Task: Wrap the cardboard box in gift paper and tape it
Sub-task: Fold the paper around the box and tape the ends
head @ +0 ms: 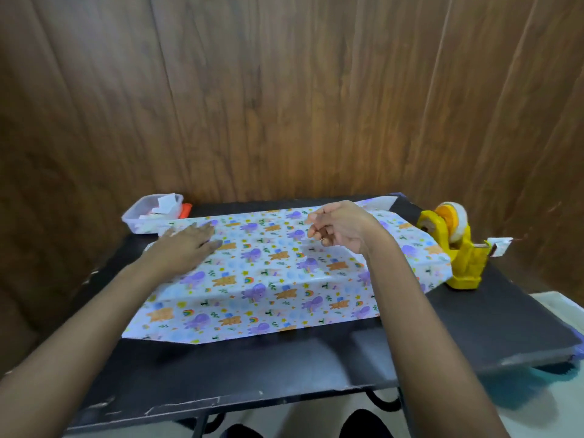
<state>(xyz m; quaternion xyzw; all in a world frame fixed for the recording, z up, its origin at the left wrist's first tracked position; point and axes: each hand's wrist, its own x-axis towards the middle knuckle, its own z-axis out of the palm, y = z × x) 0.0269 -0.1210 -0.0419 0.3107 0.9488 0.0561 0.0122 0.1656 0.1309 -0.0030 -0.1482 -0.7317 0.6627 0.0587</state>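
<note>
- The gift paper point(268, 279) is spread across the middle of the black surface point(252, 368). The cardboard box is covered, shown only as a raised, creased form.
- The left hand point(186, 245) is laid flat on the paper, fingers straight.
- The right hand point(341, 227) is held above it, loosely curled; any pinch cannot be told.
- A yellow tape dispenser point(455, 248) is set just beside the paper's right edge.
- Bare surface is left along the near edge, and a wood-panel wall point(284, 90) closes the back.

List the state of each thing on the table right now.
gift paper: lying printed side up, creased.
left hand: flat on the gift paper.
right hand: above the gift paper, fingers loosely curled.
tape dispenser: upright, tape end sticking out.
plastic tub: lidless, holding scraps.
</note>
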